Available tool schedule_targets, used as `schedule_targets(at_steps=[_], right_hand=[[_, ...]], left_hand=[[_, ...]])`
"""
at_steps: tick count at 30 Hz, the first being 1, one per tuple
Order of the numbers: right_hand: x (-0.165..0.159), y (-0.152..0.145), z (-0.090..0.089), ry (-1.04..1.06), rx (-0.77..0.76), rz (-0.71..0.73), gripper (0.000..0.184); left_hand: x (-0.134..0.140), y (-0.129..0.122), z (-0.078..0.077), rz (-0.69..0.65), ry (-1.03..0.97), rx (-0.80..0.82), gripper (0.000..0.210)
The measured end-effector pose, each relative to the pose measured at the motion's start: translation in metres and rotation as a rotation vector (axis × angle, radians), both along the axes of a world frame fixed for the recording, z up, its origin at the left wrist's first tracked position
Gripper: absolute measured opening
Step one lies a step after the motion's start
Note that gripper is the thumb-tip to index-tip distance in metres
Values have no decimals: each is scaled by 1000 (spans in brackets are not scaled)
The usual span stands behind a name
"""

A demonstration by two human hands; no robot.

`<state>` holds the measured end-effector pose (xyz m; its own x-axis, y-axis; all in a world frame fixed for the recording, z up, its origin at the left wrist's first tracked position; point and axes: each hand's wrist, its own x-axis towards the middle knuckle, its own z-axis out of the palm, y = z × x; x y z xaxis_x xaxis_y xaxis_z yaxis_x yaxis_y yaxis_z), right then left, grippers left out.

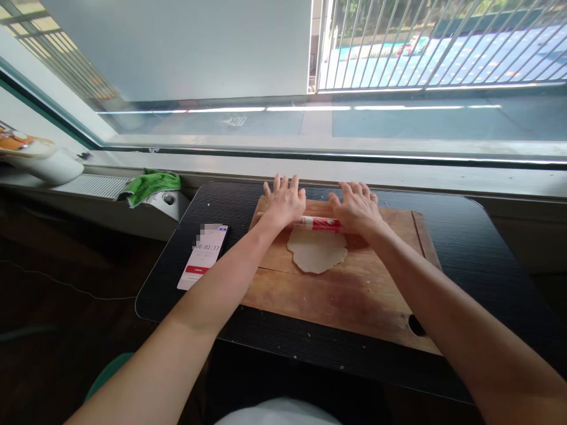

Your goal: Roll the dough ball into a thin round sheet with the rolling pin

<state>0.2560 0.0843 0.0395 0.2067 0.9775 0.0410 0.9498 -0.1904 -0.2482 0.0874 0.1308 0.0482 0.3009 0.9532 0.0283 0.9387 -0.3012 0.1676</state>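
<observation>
Both hands, left [283, 203] and right [357, 206], pressed flat with an open grip on a red rolling pin [319, 223] at the far edge of flattened dough [316, 251] on a wooden board [345, 295]. Beside it on the worktop [478, 248], a phone [204, 255] read 00:02:17.

A wide window [283, 71] runs across the far side, daylight streaming through its glass. Beyond it on the right stand white railing bars [425, 47]. A pale sill [398, 174] lies below the glass. Near it sits a black table [478, 248] with rounded corners. At far left, a green cloth [148, 184] drapes over a white radiator ledge [93, 186]. The floor [66, 307] on the left is dark.
</observation>
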Motion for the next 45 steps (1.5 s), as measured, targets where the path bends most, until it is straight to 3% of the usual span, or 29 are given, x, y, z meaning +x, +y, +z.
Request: schedule_targets(at_steps=[3,5,11,16,18,23,25,31,38,40,43,45], right_hand=[[-5,-34,-4,-56,54,120,56],[-4,-35,-6,-80,108,150,54],[8,22,-9,34,103,-23,61],[-3,-28,-8,-39,67,120,53],[-4,-35,-7,-72,84,154,52],[3,20,-1,-28,-46,-23,58],[3,23,2,-16,-75,-53,59],[-8,-39,0,-90,42,141,49],[4,24,2,-22,-71,-24,57],[1,10,2,-16,-76,0,55],[-6,-32,0,-56,-21,107,51],[-6,-41,-2,-82,33,141,49]], left_hand=[[-11,-32,-4,-28,-7,16,58],[-11,-35,-3,-11,-1,47,58],[8,17,4,38,16,9,60],[-8,-26,-2,0,3,-18,59],[-10,-32,-3,0,1,-5,60],[6,19,0,38,40,-79,62],[8,23,1,34,43,-75,62],[-10,-37,-6,-15,-4,41,59],[9,19,0,33,15,-15,61],[5,7,-2,17,9,-11,60],[-7,-31,-8,-19,-8,39,58],[-10,-40,-8,-23,-7,68,58]])
